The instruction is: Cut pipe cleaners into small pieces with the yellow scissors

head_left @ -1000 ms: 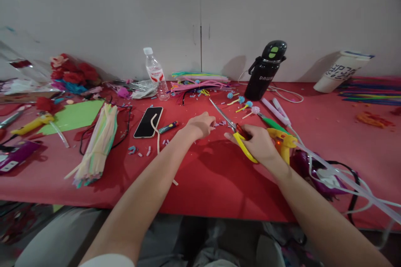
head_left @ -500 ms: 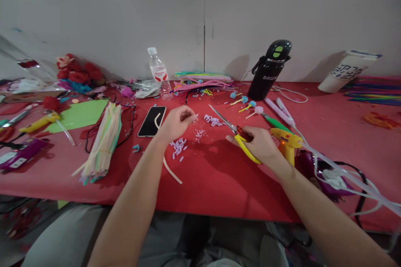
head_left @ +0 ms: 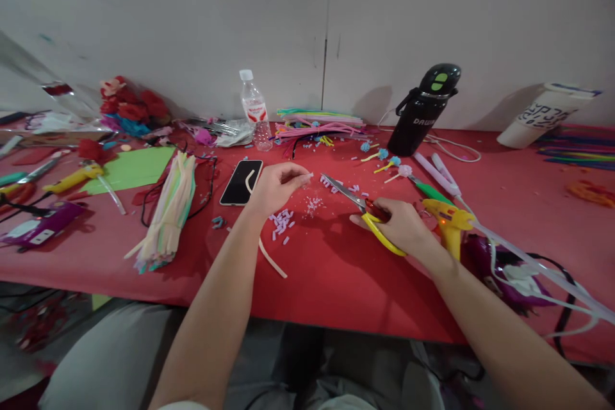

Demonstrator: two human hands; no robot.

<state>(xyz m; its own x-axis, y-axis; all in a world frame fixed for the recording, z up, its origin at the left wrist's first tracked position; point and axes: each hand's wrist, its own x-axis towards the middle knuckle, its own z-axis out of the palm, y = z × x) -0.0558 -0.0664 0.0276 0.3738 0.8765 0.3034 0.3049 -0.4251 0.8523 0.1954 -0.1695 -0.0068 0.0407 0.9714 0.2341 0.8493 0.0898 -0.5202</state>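
Note:
My left hand (head_left: 277,188) is closed in a pinch above the red table. A small lilac piece of fuzzy stem (head_left: 310,175) sticks out between its thumb and forefinger. In my right hand (head_left: 407,223) is a pair of scissors (head_left: 350,193) with yellow and red handles; the blades look nearly together and point left, towards the pinched piece but apart from it. Partly behind the blades lie some cut lilac pieces (head_left: 327,181). A second pile of lilac pieces (head_left: 281,223) and fine lilac crumbs (head_left: 314,206) are near my left hand. A cream stem (head_left: 273,261) passes under my left forearm.
A phone (head_left: 241,183) and a bundle of pale stems (head_left: 169,211) lie left. Yellow glue guns (head_left: 449,218) rest on both sides. Behind stand a plastic bottle (head_left: 256,112), a black flask (head_left: 423,112) and a white cup (head_left: 541,116). Small pompom stems (head_left: 404,170) lie right of centre.
The view has shifted slightly, so the table things appear further right. The scissors' tips have come lower and closer to my left fingers, and the pinched lilac piece shows more clearly.

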